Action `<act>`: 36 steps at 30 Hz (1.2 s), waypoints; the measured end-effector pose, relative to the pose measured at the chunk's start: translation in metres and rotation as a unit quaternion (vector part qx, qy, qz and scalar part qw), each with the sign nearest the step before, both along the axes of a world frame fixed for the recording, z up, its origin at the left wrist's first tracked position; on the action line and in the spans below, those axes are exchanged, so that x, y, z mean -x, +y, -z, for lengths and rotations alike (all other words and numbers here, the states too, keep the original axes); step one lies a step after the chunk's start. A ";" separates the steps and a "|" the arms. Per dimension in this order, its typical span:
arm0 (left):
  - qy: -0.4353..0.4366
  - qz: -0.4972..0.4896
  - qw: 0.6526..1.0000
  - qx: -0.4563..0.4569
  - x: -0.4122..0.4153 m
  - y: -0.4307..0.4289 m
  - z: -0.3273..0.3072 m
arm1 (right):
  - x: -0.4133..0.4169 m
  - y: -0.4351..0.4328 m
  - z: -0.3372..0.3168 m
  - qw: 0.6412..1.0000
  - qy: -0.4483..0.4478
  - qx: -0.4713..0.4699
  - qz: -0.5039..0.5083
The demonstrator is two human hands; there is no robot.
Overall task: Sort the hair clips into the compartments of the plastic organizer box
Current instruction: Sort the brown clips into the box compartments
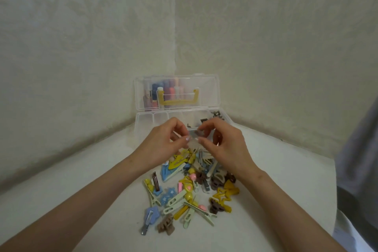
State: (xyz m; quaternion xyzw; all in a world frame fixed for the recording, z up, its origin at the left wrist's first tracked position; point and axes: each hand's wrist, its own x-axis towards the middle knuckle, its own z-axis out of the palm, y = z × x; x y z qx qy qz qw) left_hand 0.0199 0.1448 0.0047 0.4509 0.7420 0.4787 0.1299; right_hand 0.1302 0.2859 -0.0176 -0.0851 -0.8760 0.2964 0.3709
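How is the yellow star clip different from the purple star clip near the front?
The yellow star clip is an open outline you can see through; the purple star clip is solid. The yellow star clip lies on the pile's right side, the purple star clip at its front left. The purple star clip shows a long silver metal clip; the yellow star clip doesn't. Both are star-shaped and lie unsorted on the table.

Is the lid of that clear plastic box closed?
No, the lid of the organizer box stands open and upright against the wall, leaving the compartments uncovered behind both hands.
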 end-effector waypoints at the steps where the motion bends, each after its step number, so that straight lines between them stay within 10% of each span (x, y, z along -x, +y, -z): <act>1: 0.044 0.001 0.999 0.029 -0.001 0.000 0.003 | 0.001 0.002 -0.001 0.999 0.022 0.017 0.019; 7: 0.221 0.166 0.952 0.132 -0.011 0.004 0.020 | 0.022 0.013 -0.014 0.994 0.014 -0.038 0.102; 16: 0.249 0.176 0.942 0.142 -0.008 0.003 0.025 | 0.044 0.024 -0.012 0.988 -0.039 -0.095 0.115; 30: 0.140 0.107 0.984 0.039 -0.005 0.005 0.021 | -0.003 0.033 -0.012 0.994 -0.023 0.068 0.081; 36: 0.056 0.070 0.996 -0.002 -0.003 0.004 0.018 | -0.020 0.052 -0.023 0.969 -0.239 0.062 0.016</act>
